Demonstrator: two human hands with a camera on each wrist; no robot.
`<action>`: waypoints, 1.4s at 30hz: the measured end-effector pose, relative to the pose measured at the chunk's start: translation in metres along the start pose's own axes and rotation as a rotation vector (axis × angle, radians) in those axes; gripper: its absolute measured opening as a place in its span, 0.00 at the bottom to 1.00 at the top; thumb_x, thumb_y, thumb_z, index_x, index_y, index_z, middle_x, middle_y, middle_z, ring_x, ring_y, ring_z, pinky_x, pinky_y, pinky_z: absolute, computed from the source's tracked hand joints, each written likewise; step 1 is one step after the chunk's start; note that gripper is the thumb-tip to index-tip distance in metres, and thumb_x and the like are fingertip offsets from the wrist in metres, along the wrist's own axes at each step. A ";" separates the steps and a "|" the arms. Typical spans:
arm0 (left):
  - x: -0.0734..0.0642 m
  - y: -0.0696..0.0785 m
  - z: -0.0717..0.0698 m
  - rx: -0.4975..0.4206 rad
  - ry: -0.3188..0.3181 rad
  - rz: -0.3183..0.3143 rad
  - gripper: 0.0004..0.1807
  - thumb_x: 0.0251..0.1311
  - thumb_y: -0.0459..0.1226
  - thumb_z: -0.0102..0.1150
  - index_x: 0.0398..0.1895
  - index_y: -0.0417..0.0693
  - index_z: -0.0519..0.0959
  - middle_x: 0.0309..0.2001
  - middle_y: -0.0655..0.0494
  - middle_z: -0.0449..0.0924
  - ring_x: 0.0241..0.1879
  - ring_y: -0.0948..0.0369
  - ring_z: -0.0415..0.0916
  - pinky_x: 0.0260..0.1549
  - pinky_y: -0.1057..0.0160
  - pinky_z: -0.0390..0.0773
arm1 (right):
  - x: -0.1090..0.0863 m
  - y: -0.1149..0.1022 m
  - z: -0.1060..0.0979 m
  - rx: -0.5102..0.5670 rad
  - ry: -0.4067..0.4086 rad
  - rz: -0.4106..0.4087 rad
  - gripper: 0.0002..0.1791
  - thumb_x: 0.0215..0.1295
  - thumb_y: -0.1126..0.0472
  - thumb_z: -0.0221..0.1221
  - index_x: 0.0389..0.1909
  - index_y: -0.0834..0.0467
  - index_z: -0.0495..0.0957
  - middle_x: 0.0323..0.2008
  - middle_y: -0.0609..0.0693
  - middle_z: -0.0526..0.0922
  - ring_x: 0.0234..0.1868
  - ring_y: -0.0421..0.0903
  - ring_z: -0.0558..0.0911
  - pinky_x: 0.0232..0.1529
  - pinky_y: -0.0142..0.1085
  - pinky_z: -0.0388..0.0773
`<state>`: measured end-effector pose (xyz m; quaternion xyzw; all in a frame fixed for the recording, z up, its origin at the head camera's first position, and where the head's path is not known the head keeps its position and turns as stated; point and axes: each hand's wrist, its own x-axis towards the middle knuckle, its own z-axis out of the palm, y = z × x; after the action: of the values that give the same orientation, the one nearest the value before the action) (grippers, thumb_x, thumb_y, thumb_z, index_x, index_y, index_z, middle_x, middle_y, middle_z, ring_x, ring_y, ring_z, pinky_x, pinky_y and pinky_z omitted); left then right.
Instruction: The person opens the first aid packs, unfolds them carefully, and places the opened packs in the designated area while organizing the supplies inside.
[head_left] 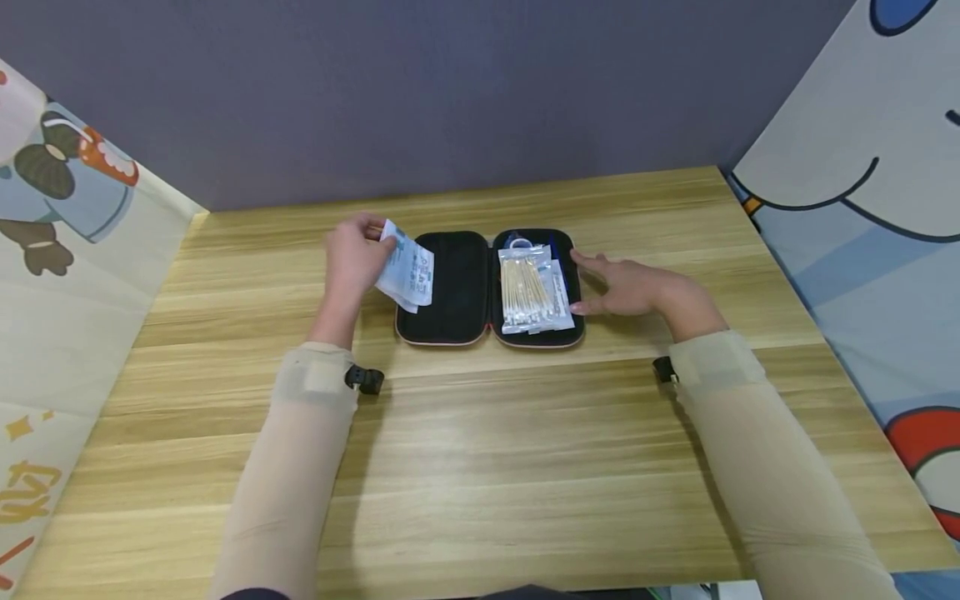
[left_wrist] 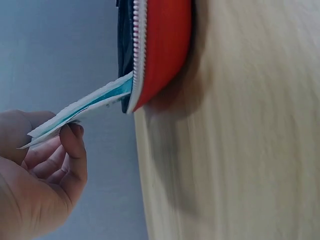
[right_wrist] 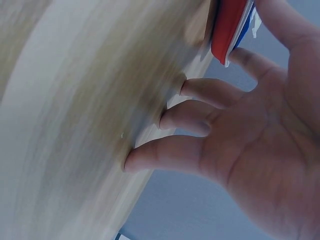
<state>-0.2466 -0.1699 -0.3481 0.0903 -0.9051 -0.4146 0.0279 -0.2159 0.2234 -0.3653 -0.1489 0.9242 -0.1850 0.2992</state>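
Observation:
A small red zip case (head_left: 457, 287) lies unfolded on the table, its black lining facing up. My left hand (head_left: 357, 258) pinches flat white packets with blue print (head_left: 411, 268) between thumb and fingers, over the outer edge of the case's left half. In the left wrist view the packets (left_wrist: 80, 107) slant from the fingers to the zip edge. The right half holds a clear bag of cotton swabs (head_left: 525, 292), with another white packet (head_left: 560, 292) partly beneath it. My right hand (head_left: 626, 285) spreads its fingers at that half's right edge; several fingertips (right_wrist: 137, 159) rest on the table.
Something with a white ring (head_left: 519, 242) shows at the top of the case's right half, partly covered by the swab bag. A grey-blue panel (head_left: 465, 100) stands behind the wooden table (head_left: 487, 467), and printed cartoon walls (head_left: 862, 208) flank both sides.

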 end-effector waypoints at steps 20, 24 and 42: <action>0.013 -0.001 0.013 -0.096 -0.026 -0.037 0.20 0.72 0.34 0.61 0.64 0.36 0.80 0.58 0.37 0.85 0.52 0.50 0.83 0.49 0.59 0.84 | 0.002 0.000 0.003 0.010 0.006 0.003 0.58 0.71 0.31 0.61 0.88 0.42 0.35 0.84 0.72 0.35 0.82 0.78 0.45 0.79 0.73 0.46; 0.012 -0.011 0.019 0.001 -0.004 -0.058 0.19 0.73 0.35 0.59 0.62 0.34 0.79 0.54 0.37 0.85 0.47 0.50 0.83 0.42 0.60 0.83 | 0.003 0.002 0.003 0.007 0.004 0.001 0.58 0.72 0.31 0.61 0.88 0.43 0.34 0.84 0.73 0.35 0.82 0.79 0.46 0.79 0.73 0.46; 0.000 0.006 0.049 0.368 -0.036 0.106 0.18 0.72 0.42 0.66 0.25 0.41 0.82 0.26 0.49 0.83 0.27 0.54 0.78 0.30 0.57 0.78 | -0.002 -0.003 0.001 0.002 0.006 0.007 0.58 0.72 0.31 0.61 0.88 0.44 0.35 0.84 0.73 0.35 0.81 0.81 0.43 0.78 0.75 0.44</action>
<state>-0.2537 -0.1289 -0.3756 0.0387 -0.9694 -0.2417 0.0164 -0.2133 0.2217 -0.3637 -0.1450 0.9253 -0.1854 0.2973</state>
